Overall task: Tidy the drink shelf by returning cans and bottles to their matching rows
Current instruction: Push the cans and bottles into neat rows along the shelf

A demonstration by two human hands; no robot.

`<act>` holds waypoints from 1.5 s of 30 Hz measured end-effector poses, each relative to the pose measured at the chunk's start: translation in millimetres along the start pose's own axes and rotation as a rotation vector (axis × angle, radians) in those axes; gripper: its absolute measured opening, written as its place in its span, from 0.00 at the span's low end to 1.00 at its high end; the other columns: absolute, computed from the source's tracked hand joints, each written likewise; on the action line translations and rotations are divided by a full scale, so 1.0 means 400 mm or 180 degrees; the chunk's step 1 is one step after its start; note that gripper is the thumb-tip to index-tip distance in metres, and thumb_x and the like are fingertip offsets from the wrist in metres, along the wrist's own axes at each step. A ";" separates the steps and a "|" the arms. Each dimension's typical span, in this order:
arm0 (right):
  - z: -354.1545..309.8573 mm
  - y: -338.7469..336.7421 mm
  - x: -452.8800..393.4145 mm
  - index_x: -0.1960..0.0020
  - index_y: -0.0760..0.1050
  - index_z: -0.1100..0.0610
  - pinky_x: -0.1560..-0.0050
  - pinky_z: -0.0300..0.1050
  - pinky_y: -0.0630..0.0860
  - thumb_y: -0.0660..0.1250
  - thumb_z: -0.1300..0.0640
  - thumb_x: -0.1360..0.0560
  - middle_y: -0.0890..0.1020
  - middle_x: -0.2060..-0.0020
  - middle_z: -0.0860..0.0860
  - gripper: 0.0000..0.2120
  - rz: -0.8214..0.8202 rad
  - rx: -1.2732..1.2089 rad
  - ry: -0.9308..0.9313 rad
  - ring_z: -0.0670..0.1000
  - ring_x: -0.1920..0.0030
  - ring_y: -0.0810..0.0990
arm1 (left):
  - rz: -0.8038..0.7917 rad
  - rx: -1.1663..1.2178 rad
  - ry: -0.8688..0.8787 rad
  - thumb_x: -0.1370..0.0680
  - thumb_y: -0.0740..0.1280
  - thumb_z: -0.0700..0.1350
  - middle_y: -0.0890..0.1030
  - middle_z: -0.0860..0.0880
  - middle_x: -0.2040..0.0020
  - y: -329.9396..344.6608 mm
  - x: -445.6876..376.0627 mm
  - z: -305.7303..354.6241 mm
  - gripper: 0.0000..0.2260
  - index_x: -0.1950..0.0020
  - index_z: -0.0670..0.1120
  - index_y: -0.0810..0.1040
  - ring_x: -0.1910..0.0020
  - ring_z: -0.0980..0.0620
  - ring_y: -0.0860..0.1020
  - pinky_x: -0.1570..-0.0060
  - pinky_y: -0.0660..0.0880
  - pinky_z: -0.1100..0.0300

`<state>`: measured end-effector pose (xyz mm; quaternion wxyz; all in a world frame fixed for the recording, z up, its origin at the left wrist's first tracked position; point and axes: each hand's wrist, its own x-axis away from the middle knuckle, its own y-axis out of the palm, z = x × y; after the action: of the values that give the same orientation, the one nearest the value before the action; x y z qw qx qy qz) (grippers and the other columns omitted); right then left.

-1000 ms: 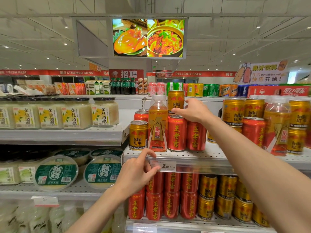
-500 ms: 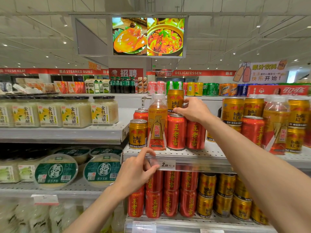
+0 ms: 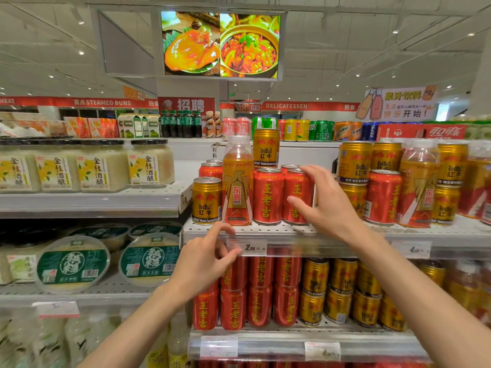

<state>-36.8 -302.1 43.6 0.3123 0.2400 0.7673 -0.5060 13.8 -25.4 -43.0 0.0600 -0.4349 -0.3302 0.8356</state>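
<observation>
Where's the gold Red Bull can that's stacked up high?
Head view, centre: the stacked Red Bull can sits atop the red cans, just right of the orange bottle.

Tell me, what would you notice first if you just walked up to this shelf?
Probably the bright food screen hanging overhead, then the clump of red Wanglaoji cans on the upper drink shelf. A tall orange Dongpeng bottle and a gold Red Bull can stand left of them, and another gold can sits stacked on top. The right hand is spread open at the red cans, while the left hand touches the price rail below.
</observation>
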 end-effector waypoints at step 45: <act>-0.087 0.043 0.199 0.20 0.58 0.50 0.24 0.52 0.62 0.68 0.46 0.21 0.65 0.23 0.48 0.33 0.0127 -0.0042 0.0846 0.49 0.23 0.63 | 0.0003 0.0239 -0.0121 0.20 0.69 0.52 0.81 0.59 0.67 0.001 0.056 0.004 0.20 0.30 0.61 0.69 0.69 0.61 0.79 0.60 0.79 0.56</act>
<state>-88.2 -259.1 -14.6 0.2195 0.3180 0.8004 -0.4584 -1.2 -17.9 -57.9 0.0696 -0.4166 -0.2994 0.8556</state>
